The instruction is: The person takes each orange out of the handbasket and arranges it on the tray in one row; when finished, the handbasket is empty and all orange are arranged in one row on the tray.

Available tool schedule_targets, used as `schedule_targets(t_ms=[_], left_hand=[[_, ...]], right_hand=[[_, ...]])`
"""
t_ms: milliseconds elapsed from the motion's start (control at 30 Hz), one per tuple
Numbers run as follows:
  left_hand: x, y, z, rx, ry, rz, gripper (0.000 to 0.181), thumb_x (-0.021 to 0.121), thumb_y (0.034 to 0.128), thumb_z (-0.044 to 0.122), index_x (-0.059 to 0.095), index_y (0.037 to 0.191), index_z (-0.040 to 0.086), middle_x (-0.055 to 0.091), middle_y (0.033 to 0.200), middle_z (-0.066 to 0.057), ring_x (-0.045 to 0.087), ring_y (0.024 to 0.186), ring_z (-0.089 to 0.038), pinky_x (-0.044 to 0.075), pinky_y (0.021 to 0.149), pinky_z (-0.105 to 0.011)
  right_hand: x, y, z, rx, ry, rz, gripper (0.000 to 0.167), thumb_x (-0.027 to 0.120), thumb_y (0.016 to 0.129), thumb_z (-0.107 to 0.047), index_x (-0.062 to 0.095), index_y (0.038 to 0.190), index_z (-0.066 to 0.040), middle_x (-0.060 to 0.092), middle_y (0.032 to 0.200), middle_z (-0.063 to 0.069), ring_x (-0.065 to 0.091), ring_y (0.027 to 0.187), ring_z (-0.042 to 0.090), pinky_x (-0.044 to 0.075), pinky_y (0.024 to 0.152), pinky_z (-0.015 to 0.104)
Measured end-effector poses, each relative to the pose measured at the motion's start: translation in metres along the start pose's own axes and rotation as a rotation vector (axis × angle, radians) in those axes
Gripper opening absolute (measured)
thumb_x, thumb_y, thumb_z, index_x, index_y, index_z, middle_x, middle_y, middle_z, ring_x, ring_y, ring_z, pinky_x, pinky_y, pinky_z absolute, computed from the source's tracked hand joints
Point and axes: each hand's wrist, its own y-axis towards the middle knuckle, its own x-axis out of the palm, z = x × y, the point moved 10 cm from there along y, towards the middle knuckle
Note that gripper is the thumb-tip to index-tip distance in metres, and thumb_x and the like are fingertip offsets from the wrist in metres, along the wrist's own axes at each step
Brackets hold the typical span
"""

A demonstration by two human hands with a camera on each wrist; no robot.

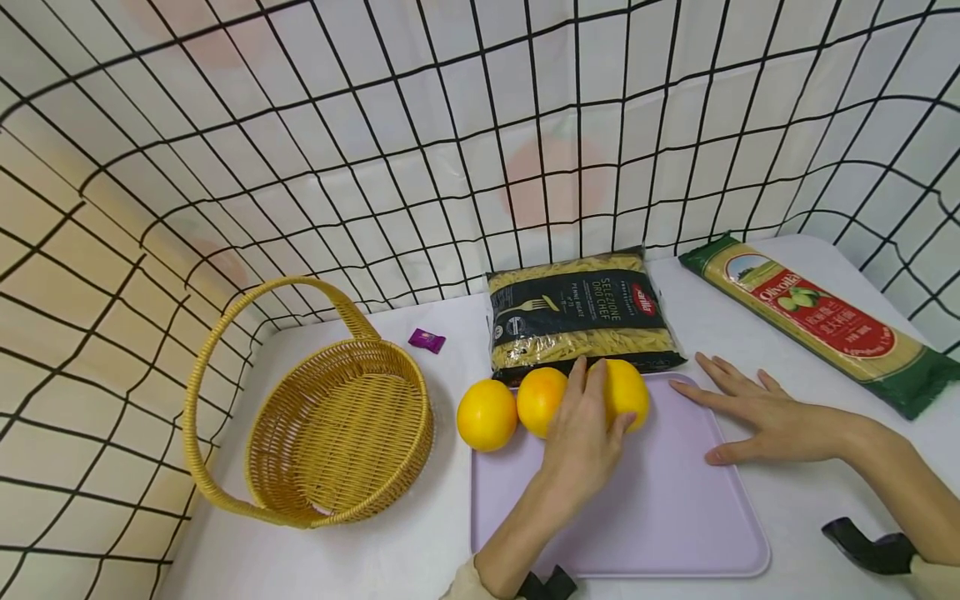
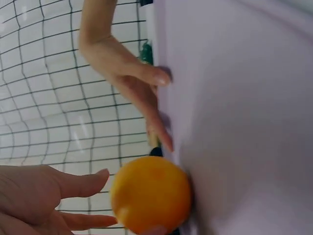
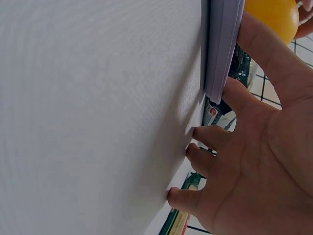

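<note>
Three oranges stand in a row along the far edge of a lilac tray (image 1: pixel 675 517): a left orange (image 1: pixel 487 415), a middle orange (image 1: pixel 542 400) and a right orange (image 1: pixel 630 396). My left hand (image 1: pixel 585 442) reaches over the tray, its long fingers between the middle and right oranges and its thumb at the right one's near side. In the left wrist view, its fingers lie loosely about that orange (image 2: pixel 150 196), and the thumb tip is slightly apart from it. My right hand (image 1: pixel 757 417) is spread flat at the tray's right edge, fingertips on the table and holding nothing.
A wicker basket (image 1: pixel 258 467) with a tall handle stands at the left. Behind the oranges lies a penne bag (image 1: pixel 577 312); a spaghetti packet (image 1: pixel 825 321) lies slanted at the right. A small purple wrapped sweet (image 1: pixel 427 340) lies near the basket. Black wire mesh (image 1: pixel 480 133) encloses the table.
</note>
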Motion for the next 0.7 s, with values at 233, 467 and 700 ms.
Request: schedule_targets(t_ms=[233, 467, 700], left_hand=[[-0.024, -0.003, 0.004, 0.038, -0.037, -0.023, 0.066, 0.073, 0.0973, 0.03, 0.046, 0.155, 0.011, 0.038, 0.166, -0.014, 0.05, 0.146, -0.03, 0.05, 0.112, -0.052], [-0.068, -0.008, -0.012, 0.155, -0.194, 0.008, 0.051, 0.065, 0.1033, 0.027, 0.052, 0.15, 0.012, 0.048, 0.16, -0.009, 0.056, 0.139, -0.028, 0.056, 0.105, -0.041], [-0.105, -0.008, -0.065, 0.138, -0.332, 0.041, 0.037, 0.058, 0.1068, 0.022, 0.06, 0.143, 0.012, 0.066, 0.139, -0.012, 0.065, 0.125, -0.028, 0.057, 0.091, -0.041]], right_hand=[[0.0, 0.002, -0.002, 0.004, -0.012, -0.006, 0.09, 0.079, 0.087, -0.045, 0.03, 0.162, -0.042, -0.002, 0.169, 0.033, -0.002, 0.15, 0.065, -0.009, 0.11, 0.086], [-0.004, 0.005, -0.005, -0.001, -0.017, -0.004, 0.089, 0.079, 0.086, -0.045, 0.033, 0.162, -0.036, 0.0, 0.169, 0.034, 0.0, 0.15, 0.065, -0.007, 0.11, 0.086], [-0.003, 0.008, -0.003, 0.008, 0.053, -0.027, 0.085, 0.079, 0.087, -0.041, 0.039, 0.16, -0.025, 0.001, 0.169, 0.035, -0.001, 0.151, 0.064, -0.008, 0.111, 0.085]])
